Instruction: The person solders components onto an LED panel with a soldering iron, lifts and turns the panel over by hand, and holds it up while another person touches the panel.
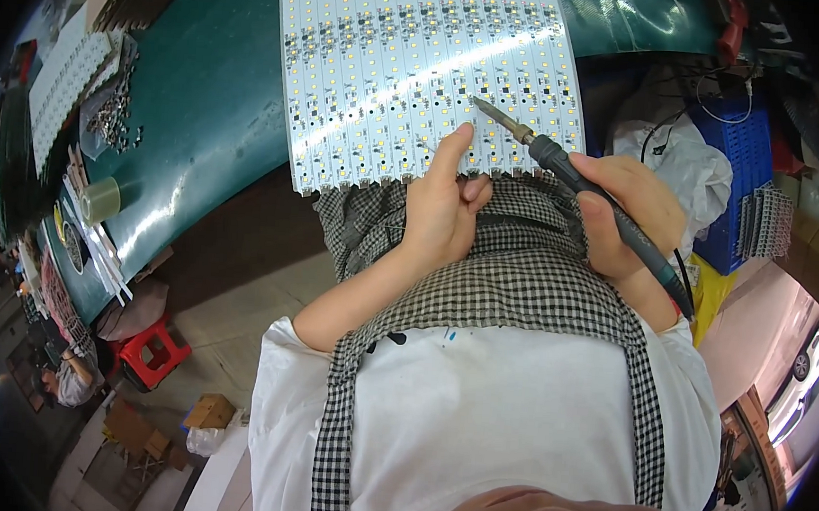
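Observation:
A white LED circuit board panel [413,66], set with rows of small yellow LEDs and black components, lies at the table's near edge and overhangs it toward me. My left hand [440,205] grips its notched near edge, the thumb on top and the other fingers curled at or under the edge, partly hidden. In my right hand [655,206] is a soldering iron [557,159] with a dark handle, held like a pen. Its tip points left and away, over the panel just beyond my left thumb; whether it touches the board I cannot tell.
The green table mat [204,70] carries more LED boards [65,84], a bag of small metal parts [107,125] and a tape roll [101,200] at left. A blue crate [733,174] and white plastic bag [686,170] stand right. A red stool [154,352] is lower left.

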Demonstrator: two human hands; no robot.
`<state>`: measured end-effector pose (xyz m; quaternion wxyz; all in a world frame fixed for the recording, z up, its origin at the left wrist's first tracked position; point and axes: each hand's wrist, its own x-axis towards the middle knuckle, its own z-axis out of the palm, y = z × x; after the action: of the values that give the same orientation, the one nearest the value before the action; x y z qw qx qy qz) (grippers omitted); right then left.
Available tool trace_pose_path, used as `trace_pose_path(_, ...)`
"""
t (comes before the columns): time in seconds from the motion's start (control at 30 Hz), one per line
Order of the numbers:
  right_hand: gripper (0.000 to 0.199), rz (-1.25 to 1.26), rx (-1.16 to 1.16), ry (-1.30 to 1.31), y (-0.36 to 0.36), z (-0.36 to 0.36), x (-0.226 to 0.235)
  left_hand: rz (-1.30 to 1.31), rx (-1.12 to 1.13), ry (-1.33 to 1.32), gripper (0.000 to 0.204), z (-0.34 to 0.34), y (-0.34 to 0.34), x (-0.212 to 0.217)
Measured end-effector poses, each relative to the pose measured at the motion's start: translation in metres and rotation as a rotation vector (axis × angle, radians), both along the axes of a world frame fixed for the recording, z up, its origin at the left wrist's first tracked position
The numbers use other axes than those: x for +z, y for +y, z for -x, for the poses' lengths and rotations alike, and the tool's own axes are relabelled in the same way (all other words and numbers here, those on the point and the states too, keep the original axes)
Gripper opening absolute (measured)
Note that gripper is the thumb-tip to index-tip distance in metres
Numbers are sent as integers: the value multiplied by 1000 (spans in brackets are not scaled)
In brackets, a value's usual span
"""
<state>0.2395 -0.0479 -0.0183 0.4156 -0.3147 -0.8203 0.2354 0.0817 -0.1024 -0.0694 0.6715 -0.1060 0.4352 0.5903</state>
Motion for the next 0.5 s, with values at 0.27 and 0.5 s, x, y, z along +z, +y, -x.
trace_pose_path(0.27,23,31,-1,-25,-1,1,2,10,-3,-3,17,0,0,0)
trace_pose_path(0.5,22,21,9,-29,-1,1,2,17,2,2,18,0,0,0)
